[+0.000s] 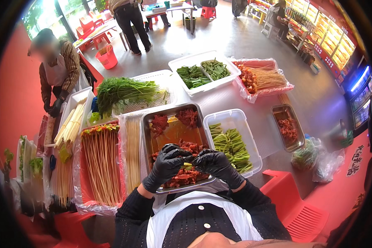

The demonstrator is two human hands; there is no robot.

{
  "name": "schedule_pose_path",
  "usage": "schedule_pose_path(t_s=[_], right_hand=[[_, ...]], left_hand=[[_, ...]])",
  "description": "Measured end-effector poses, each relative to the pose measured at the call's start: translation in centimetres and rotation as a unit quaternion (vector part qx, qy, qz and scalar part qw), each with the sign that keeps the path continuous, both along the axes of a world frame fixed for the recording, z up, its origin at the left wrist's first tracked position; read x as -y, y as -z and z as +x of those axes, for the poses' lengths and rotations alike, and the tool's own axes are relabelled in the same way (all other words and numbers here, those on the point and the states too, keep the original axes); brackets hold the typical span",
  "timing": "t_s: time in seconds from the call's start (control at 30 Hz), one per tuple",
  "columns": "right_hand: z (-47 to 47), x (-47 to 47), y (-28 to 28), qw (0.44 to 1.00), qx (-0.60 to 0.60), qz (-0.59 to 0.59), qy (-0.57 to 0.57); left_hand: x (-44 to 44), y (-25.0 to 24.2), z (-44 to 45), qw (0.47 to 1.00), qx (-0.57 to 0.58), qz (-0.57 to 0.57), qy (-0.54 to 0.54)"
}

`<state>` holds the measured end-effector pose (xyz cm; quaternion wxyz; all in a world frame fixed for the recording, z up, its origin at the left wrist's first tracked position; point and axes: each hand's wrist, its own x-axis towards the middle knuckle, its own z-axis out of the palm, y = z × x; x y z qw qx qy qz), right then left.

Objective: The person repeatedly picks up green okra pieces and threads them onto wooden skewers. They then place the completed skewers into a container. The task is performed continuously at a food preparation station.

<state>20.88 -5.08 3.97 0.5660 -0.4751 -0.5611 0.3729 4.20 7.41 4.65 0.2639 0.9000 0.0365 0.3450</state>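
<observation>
My left hand (pixel 169 164) and my right hand (pixel 215 164), both in black gloves, meet over a metal tray (pixel 147 139) of red marinated meat (pixel 187 117). Between the fingers a small green vegetable piece (pixel 187 166) shows; which hand holds it is hard to tell. Cut green vegetable pieces (pixel 232 145) lie in a clear plastic box close to the right of the tray. On the left, bare wooden skewers (pixel 133 152) lie in a lined box, beside a red basket (pixel 123 186) of filled skewers (pixel 100 161).
Leafy herbs (pixel 124 93), a white box of greens (pixel 189 90), a red basket of meat skewers (pixel 266 77) and a small metal tray of meat (pixel 288 127) stand around. A co-worker (pixel 59 68) works at the left. A red plastic chair (pixel 297 210) is at the right.
</observation>
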Motion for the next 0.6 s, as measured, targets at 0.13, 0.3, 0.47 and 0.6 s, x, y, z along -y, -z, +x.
schedule_pose_path(t_s=[0.13, 0.3, 0.47, 0.6], right_hand=[[0.0, 0.4, -0.2, 0.999, -0.044, -0.013, 0.019], [0.0, 0.4, 0.0, 0.990, -0.132, -0.047, 0.000], [0.3, 0.7, 0.3, 0.986, -0.156, -0.058, -0.004], [0.8, 1.4, 0.8, 0.972, -0.217, -0.082, 0.044]], left_hand=[[0.0, 0.2, -0.4, 0.988, -0.016, -0.155, -0.014], [0.8, -1.1, -0.5, 0.981, -0.021, -0.192, 0.023], [1.1, -1.2, -0.8, 0.971, 0.010, -0.226, -0.075], [0.7, -0.4, -1.4, 0.963, 0.040, -0.229, -0.138]])
